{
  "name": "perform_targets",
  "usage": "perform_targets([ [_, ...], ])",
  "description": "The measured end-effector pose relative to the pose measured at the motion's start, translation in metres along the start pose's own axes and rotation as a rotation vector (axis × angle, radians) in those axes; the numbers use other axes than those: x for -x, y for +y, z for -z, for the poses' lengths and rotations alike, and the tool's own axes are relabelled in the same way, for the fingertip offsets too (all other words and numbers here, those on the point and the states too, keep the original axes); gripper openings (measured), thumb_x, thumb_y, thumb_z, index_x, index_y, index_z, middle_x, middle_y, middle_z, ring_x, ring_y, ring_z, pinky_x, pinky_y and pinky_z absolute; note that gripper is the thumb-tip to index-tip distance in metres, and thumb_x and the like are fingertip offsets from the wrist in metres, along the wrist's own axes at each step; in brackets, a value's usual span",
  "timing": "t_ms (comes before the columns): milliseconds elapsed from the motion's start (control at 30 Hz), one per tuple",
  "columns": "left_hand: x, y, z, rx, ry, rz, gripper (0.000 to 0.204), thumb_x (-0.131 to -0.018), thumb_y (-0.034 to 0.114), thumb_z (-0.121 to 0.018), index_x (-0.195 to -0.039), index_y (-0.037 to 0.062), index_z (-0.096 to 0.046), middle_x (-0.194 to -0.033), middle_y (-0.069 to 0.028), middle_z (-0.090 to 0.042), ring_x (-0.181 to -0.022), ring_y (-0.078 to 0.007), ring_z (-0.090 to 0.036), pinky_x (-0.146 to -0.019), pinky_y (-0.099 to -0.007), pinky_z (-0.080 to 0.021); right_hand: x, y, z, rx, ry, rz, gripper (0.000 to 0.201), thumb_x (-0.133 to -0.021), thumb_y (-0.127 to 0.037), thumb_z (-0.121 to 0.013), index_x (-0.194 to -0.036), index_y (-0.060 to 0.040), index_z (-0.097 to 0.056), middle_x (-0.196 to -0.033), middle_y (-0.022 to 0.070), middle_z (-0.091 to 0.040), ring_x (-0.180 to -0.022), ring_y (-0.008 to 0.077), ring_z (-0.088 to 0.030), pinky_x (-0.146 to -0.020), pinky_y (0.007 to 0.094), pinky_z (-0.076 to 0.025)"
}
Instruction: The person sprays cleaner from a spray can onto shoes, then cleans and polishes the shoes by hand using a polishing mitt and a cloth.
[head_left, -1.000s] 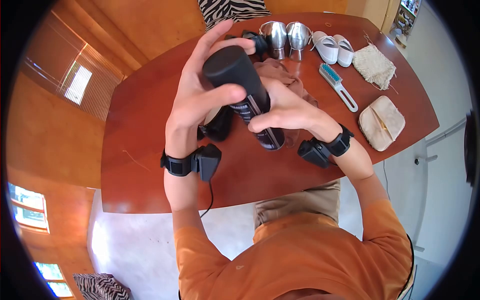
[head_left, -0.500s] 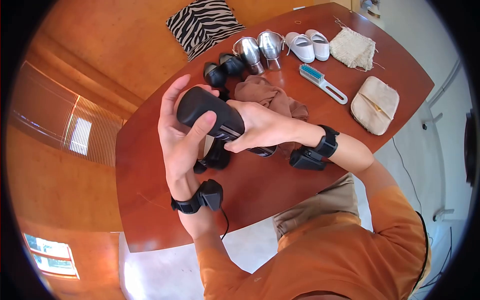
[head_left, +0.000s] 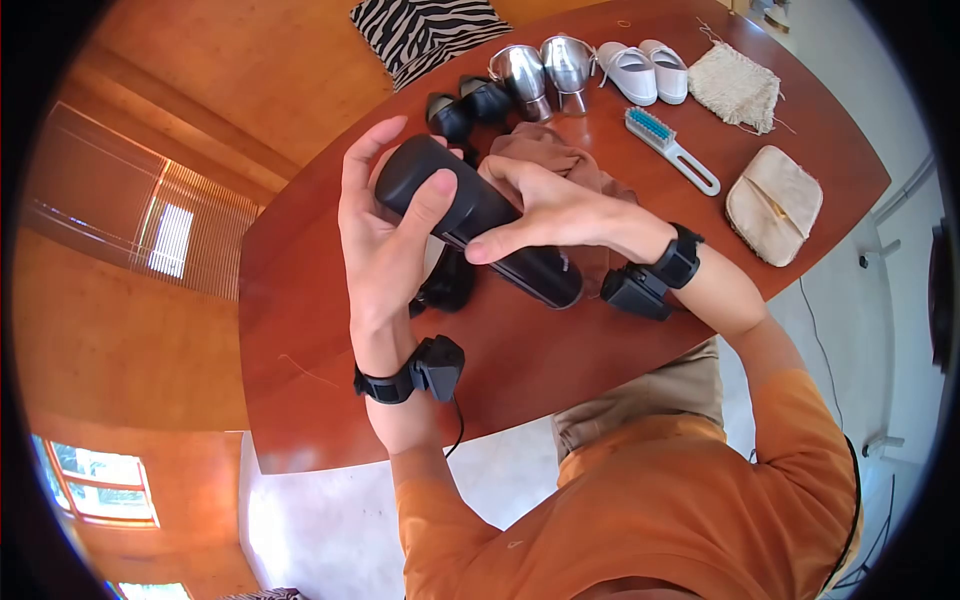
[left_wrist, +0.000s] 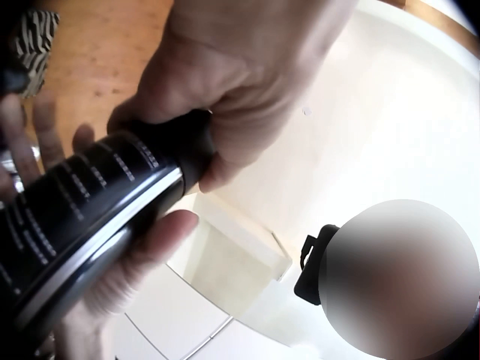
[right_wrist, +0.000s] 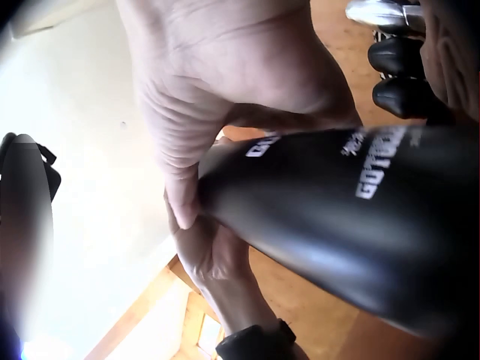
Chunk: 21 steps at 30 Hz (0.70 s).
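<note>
A black bottle with white lettering and a wide black cap is held tilted above the table by both hands. My left hand grips it around the cap end, thumb on the near side. Around the body, my right hand has its thumb and fingers on opposite sides. The right wrist view shows large white letters on the bottle; rows of small print and a pale stripe show on the bottle in the left wrist view. Below the hands, partly hidden, lies a black shoe.
A brown cloth lies behind the hands on the red-brown table. Along the far edge stand black shoes, shiny silver shoes and white shoes. A blue-bristled brush, cream cloth and beige pad are at right.
The bottle has turned in the hands, so its printed rows no longer face the head camera. Both hands keep hold of it. The head view has shifted.
</note>
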<state>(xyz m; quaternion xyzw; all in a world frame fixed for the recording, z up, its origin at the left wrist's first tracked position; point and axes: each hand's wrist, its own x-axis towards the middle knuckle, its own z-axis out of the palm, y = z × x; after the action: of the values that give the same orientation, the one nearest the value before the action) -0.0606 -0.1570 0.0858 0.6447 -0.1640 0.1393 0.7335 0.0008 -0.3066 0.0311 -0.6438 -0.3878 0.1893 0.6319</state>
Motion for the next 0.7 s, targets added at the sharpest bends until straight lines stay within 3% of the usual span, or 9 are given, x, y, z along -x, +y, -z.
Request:
perform_targets([
  [67, -0.002, 0.004, -0.001, 0.031, -0.040, 0.007, 0.054, -0.079, 0.000, -0.064, -0.124, 0.0003, -0.035, -0.103, -0.0164, -0.057, -0.095, -0.0220, -0.058, -0.081, -0.0340, -0.051, -0.003, 0.001, -0.001, -0.109, -0.036, 0.048, 0.055, -0.063, -0.036, -0.079, -0.092, 0.0026, -0.051, -0.082, 0.0099, -0.060, -0.072, 0.0136, -0.058, -0.060, 0.0261, -0.046],
  [133, -0.005, 0.004, -0.001, 0.065, -0.087, 0.015, 0.054, -0.078, -0.001, -0.064, -0.124, 0.0001, -0.035, -0.102, -0.0159, -0.057, -0.095, -0.0231, -0.059, -0.080, -0.0348, -0.052, -0.008, -0.007, -0.005, -0.319, -0.233, 0.147, 0.044, -0.064, -0.029, -0.077, -0.089, 0.0009, -0.056, -0.080, 0.0074, -0.061, -0.070, 0.0142, -0.059, -0.060, 0.0246, -0.046],
  [267, -0.006, 0.001, 0.004, -0.023, -0.124, -0.085, 0.053, -0.078, -0.002, -0.063, -0.123, -0.0008, -0.036, -0.099, -0.0137, -0.057, -0.094, -0.0237, -0.060, -0.079, -0.0351, -0.052, -0.005, -0.005, -0.008, -0.245, -0.212, 0.027, 0.035, -0.065, -0.021, -0.074, -0.087, 0.0007, -0.059, -0.078, 0.0056, -0.061, -0.069, 0.0144, -0.059, -0.060, 0.0242, -0.047],
  [333, -0.006, 0.003, 0.002, -0.072, -0.115, -0.095, 0.052, -0.077, -0.002, -0.062, -0.123, -0.0010, -0.037, -0.098, -0.0129, -0.057, -0.093, -0.0231, -0.060, -0.079, -0.0346, -0.052, -0.002, -0.007, -0.011, -0.139, -0.094, 0.138, 0.034, -0.063, -0.017, -0.071, -0.088, 0.0027, -0.057, -0.075, 0.0057, -0.061, -0.068, 0.0140, -0.059, -0.061, 0.0251, -0.047],
  [533, -0.008, 0.007, -0.014, -0.411, 0.164, -0.073, 0.049, -0.076, 0.010, -0.068, -0.116, -0.0017, -0.043, -0.087, -0.0095, -0.060, -0.077, -0.0145, -0.060, -0.068, -0.0253, -0.049, -0.007, 0.001, -0.022, -0.031, 0.177, 0.191, 0.037, -0.059, -0.015, -0.071, -0.085, 0.0035, -0.054, -0.074, 0.0079, -0.061, -0.066, 0.0143, -0.059, -0.061, 0.0274, -0.048],
  [700, -0.014, 0.002, -0.024, -0.534, 0.242, -0.082, 0.047, -0.075, 0.014, -0.069, -0.112, -0.0011, -0.045, -0.087, -0.0105, -0.059, -0.077, -0.0162, -0.060, -0.068, -0.0282, -0.049, -0.006, 0.006, -0.026, 0.162, 0.399, 0.175, 0.046, -0.058, -0.019, -0.070, -0.092, 0.0052, -0.051, -0.073, 0.0132, -0.062, -0.068, 0.0214, -0.063, -0.061, 0.0307, -0.049],
])
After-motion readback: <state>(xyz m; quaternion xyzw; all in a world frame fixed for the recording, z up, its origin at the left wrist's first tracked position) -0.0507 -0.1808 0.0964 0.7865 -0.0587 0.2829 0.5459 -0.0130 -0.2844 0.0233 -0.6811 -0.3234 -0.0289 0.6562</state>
